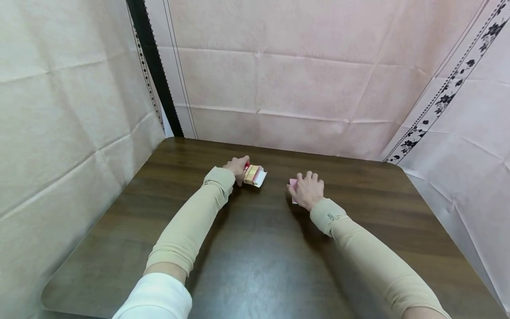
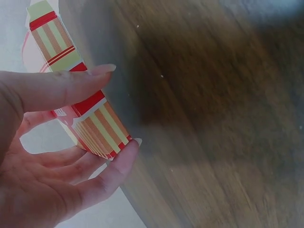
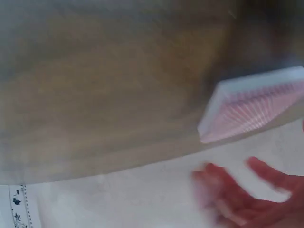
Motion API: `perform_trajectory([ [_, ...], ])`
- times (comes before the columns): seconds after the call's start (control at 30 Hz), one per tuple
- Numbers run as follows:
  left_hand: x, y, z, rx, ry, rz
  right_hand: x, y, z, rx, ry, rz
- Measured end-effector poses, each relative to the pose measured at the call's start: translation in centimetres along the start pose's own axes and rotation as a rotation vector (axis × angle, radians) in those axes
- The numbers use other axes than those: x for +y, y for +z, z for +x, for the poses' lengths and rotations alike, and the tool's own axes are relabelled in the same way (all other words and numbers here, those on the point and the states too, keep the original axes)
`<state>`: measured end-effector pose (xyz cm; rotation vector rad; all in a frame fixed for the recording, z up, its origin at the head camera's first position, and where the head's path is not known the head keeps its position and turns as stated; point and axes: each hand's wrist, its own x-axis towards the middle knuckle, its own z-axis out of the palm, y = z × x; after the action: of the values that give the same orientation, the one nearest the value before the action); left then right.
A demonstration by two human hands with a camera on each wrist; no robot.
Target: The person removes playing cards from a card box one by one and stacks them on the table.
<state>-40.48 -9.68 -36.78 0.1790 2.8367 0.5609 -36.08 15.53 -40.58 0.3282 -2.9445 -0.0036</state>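
Note:
My left hand grips a small red and yellow striped card box near the back middle of the table. In the left wrist view the thumb lies across the box and the fingers curl under its other side. A white flap stands out at the box's right end in the head view. To the right, my right hand is over a pink-patterned deck of cards, partly hiding it. The right wrist view shows the deck on the table, with the blurred fingers spread and apart from it.
The brown wooden table has rounded corners. Pale creased cloth hangs behind it and along both sides. A black strip runs down the cloth at the back left, and a floral border at the right.

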Motion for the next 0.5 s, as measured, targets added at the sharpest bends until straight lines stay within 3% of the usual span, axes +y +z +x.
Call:
perform_trajectory([
  [0.13,0.2,0.2,-0.3,0.0,0.013,-0.005,-1.3,-0.8,0.6,0.12,-0.228,0.124],
  [0.27,0.3,0.3,-0.4,0.005,0.031,-0.029,-3.2,-1.2,1.1,0.106,-0.416,0.197],
  [0.37,0.3,0.5,-0.1,-0.006,0.048,-0.043,-4.4,-1.2,1.4,0.047,-0.471,0.178],
  [0.5,0.7,0.3,0.4,-0.004,0.073,-0.045,-5.3,-1.1,1.8,-0.005,-0.47,0.143],
])
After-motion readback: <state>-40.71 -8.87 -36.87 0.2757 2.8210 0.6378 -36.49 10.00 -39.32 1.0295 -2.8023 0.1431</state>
